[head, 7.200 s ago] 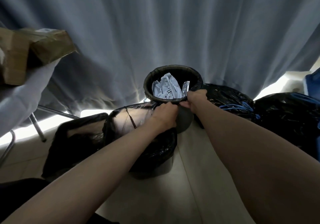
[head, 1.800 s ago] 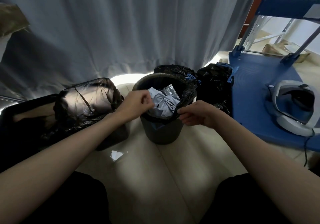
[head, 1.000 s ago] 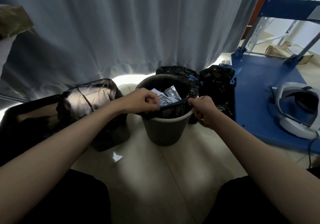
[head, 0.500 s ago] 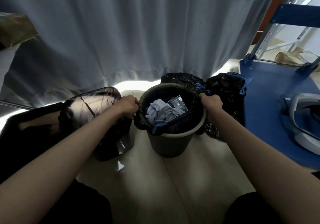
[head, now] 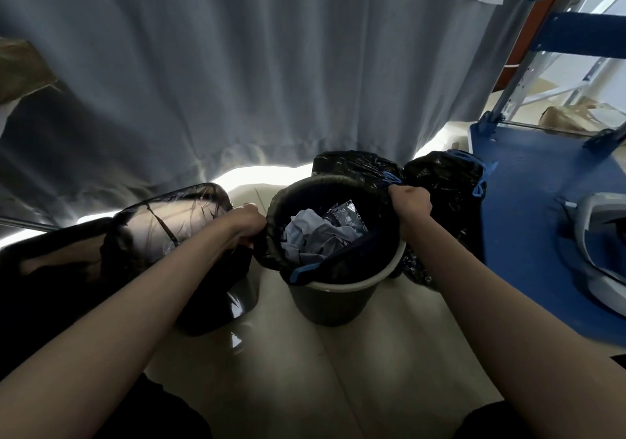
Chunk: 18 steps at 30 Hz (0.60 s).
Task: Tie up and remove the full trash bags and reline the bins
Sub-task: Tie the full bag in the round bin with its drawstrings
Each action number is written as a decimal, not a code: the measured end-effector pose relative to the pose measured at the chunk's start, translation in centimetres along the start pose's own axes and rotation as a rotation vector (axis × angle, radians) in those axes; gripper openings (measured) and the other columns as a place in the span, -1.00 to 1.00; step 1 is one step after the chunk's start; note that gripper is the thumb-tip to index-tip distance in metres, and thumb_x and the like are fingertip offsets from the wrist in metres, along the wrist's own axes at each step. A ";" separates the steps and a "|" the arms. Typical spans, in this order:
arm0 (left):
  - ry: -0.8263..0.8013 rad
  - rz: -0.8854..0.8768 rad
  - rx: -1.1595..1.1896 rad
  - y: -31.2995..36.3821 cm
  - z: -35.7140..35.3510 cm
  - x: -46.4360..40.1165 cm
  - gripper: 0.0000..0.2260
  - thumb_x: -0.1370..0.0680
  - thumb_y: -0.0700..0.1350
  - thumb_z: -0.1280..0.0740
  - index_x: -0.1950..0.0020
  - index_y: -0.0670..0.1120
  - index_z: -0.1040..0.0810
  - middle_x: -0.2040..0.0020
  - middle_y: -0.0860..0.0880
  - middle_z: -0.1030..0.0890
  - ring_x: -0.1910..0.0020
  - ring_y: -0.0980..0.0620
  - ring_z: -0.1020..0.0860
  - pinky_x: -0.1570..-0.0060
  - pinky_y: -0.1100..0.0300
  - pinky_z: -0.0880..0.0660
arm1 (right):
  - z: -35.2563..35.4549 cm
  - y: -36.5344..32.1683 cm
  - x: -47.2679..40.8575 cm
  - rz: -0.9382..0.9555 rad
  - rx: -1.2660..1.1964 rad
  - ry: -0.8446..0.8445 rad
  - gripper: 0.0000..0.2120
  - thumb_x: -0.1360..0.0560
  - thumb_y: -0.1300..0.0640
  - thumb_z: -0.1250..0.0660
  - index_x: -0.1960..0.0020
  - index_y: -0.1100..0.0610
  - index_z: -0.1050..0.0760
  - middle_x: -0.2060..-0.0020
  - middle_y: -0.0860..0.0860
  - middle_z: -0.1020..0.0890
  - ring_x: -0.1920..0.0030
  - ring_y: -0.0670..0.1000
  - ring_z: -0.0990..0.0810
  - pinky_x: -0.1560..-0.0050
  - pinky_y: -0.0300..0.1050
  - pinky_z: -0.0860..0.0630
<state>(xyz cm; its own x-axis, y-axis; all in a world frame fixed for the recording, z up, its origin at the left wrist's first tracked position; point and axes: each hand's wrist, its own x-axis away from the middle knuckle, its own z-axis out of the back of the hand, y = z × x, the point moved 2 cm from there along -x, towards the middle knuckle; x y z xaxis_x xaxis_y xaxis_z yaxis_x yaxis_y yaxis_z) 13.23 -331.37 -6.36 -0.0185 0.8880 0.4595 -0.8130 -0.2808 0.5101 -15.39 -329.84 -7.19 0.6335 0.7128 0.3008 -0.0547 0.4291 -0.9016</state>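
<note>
My left hand [head: 245, 223] and right hand [head: 410, 201] each hold a closed grip on opposite edges of the black plastic trash liner [head: 271, 255], lifted partly off the round grey plastic bin [head: 333, 303] on the pale tiled floor [head: 277, 354]. Crumpled white paper [head: 308, 235] fills it. Two tied black bags [head: 440, 174] sit just behind.

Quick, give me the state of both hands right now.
Left hand: closed, gripping the left edge of the bin liner.
Right hand: closed, gripping the liner's right edge.
</note>
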 end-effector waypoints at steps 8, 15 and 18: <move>0.376 -0.100 -0.088 0.5 1.6 -1.3 -0.75 -0.51 -0.13 -0.25 0.02 -0.27 -0.63 -0.02 -0.28 -0.63 -0.03 -0.24 -0.58 0.06 0.09 -0.46 | -0.4 -0.2 0.4 0.169 -0.035 -0.069 -0.75 -0.55 0.20 -0.19 0.02 0.04 -0.64 0.25 -0.02 -0.62 0.21 -0.03 -0.57 0.11 -0.17 -0.54; 0.252 -0.048 -0.001 0.0 0.8 -2.1 -0.65 -0.61 0.01 -0.23 -0.12 -0.24 -0.61 -0.11 -0.24 -0.63 -0.12 -0.18 -0.58 -0.05 0.13 -0.46 | -0.7 -0.4 1.2 0.159 0.041 -0.166 -0.68 -0.26 -0.17 -0.33 0.22 0.06 -0.64 0.34 -0.07 -0.66 0.12 0.02 -0.64 -0.19 0.16 -0.53; 0.270 -0.047 0.087 -0.2 0.4 -2.4 -0.76 -0.59 -0.12 -0.27 -0.13 -0.23 -0.61 -0.14 -0.23 -0.62 -0.12 -0.16 -0.58 -0.06 0.15 -0.46 | -0.6 -0.6 1.2 0.189 0.022 -0.165 -0.80 -0.41 -0.06 -0.39 0.22 0.05 -0.68 0.32 -0.08 -0.66 0.06 0.05 -0.64 -0.22 0.13 -0.51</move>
<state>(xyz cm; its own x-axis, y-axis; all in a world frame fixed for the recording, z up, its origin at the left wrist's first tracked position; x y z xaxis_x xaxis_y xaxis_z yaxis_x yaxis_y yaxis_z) 13.71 -333.55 -7.26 -0.1457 0.9624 0.2292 -0.7640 -0.2567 0.5920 -14.12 -329.54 -6.49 0.4763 0.8615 0.1760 -0.1781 0.2905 -0.9401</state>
